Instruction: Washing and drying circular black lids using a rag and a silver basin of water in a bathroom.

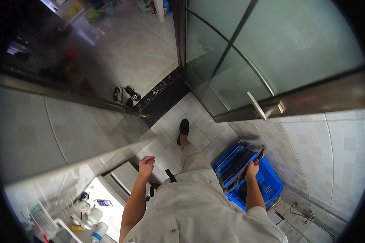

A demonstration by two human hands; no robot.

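Observation:
My left hand [146, 165] hangs in the air left of my body, beside the cabinet, its fingers curled together around nothing that shows. On the other side, my right hand [252, 167] is closed on a curved grey-brown band [232, 185], whose kind I cannot make out. The band arcs over a blue plastic basket [273, 184] with a slatted wall. Dark, flat-sided items [233, 164] stand in or against the basket, partly hidden by the band and my hand. A black shoe [184, 127] shows on my forward foot, on the tiles.
A frosted glass door [296, 44] with a metal handle [257, 106] stands ajar at the right. Ahead runs a dark threshold [162, 101], with footwear [130, 95] beyond it. At lower left are a white sink [113, 210], bottles [98, 233] and a wire rack [42, 218]; at lower right, a wall tap [308, 216].

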